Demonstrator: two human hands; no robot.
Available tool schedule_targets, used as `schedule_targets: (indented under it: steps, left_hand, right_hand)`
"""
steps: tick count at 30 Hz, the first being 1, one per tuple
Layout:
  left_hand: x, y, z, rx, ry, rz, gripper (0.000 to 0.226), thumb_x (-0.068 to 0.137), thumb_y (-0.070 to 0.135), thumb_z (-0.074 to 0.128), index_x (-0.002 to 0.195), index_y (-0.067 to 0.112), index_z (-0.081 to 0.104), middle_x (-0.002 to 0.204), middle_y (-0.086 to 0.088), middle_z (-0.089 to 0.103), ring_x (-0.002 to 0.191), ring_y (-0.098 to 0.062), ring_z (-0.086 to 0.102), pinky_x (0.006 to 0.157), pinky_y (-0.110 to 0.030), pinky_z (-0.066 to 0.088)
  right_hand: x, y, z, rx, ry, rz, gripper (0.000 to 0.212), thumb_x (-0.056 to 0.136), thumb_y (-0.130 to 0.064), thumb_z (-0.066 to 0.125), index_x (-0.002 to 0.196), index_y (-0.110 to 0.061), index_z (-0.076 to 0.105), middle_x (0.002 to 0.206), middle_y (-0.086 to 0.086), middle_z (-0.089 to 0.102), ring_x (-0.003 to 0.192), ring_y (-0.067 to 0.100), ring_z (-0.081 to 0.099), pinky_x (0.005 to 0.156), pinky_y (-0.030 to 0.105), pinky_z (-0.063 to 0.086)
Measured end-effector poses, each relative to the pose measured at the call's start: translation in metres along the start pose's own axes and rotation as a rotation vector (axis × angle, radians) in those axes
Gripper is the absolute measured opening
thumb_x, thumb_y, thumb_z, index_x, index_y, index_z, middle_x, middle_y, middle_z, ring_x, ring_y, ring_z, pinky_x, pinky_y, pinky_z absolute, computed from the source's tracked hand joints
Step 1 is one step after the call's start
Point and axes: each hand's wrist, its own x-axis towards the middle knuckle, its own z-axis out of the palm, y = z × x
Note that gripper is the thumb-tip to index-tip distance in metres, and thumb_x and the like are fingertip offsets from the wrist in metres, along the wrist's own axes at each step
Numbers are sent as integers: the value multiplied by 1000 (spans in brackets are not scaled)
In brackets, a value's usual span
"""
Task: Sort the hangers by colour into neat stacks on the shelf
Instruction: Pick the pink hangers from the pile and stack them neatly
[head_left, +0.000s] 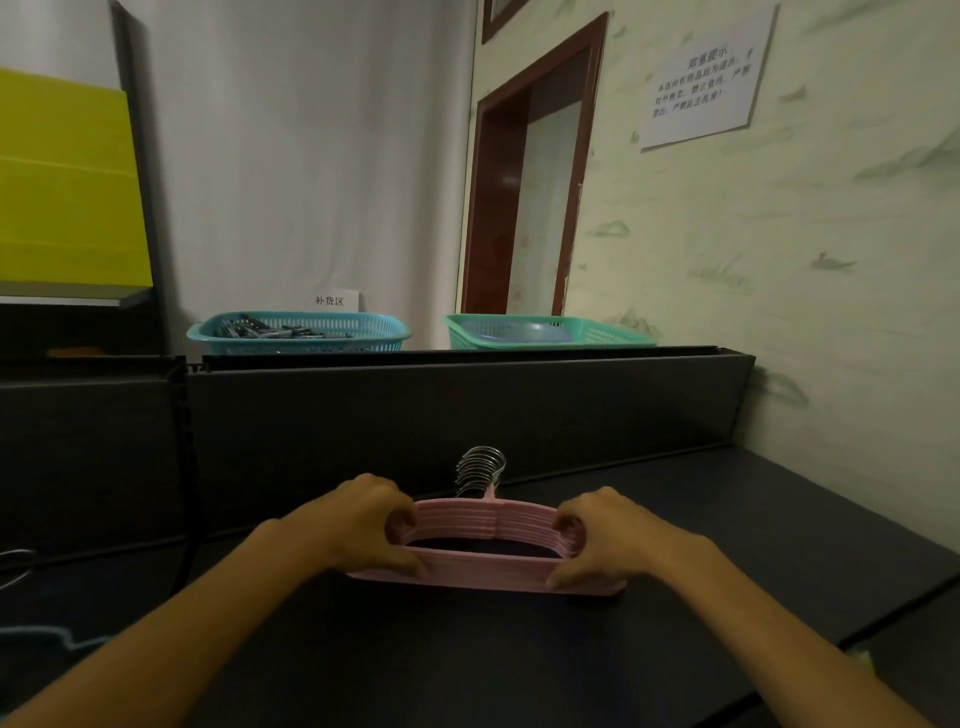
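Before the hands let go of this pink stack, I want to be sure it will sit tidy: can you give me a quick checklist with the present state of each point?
1. One colour only in the pink hanger stack: ok, all visible hangers are pink.
2. Metal hooks bunched and facing one way: ok.
3. Left hand and right hand grip opposite ends: ok.
4. Stack rests flat on the dark shelf: cannot tell, hands hide the ends.
5. Hanger edges flush: not ok, the bottom bar juts out past the right hand.
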Motion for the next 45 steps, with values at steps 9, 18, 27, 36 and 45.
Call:
schedule_targets:
  steps: [9,18,27,36,45]
  left_hand:
    - [8,5,-4,31,-53,-19,66,75,54,69,129,23,48,126,3,49,108,-10,50,89,-23,45]
    - [11,1,-4,-50,-99,-14,59,75,48,73,125,23,52,122,5,51,103,-7,51,82,-20,46]
    - [18,-3,2,-101,-162,-17,60,73,49,74,123,26,52,122,8,52,105,-6,52,89,-25,48]
    - [24,-6,0,-94,-175,-16,59,69,51,76,120,28,55,109,16,51,100,-4,53,87,-24,49]
    - [28,-8,4,-80,-204,-20,58,70,48,76,120,28,55,114,14,52,105,-5,53,91,-26,49]
  right_hand:
    - [2,0,5,17,18,-10,80,68,-59,75,133,-20,52,122,-4,58,102,9,57,88,31,51]
    - [7,4,-7,47,-57,-36,71,67,-47,82,128,-20,57,123,-4,58,106,9,55,88,25,50]
    - [13,6,-3,56,-116,-32,72,67,-45,81,130,-21,54,126,-4,55,107,11,55,90,29,52]
    - [14,9,0,66,-111,-34,74,67,-45,82,131,-23,53,126,-3,53,109,14,53,91,31,51]
    - [17,12,4,73,-108,-50,76,66,-47,82,133,-25,51,131,-3,50,113,15,52,94,32,50]
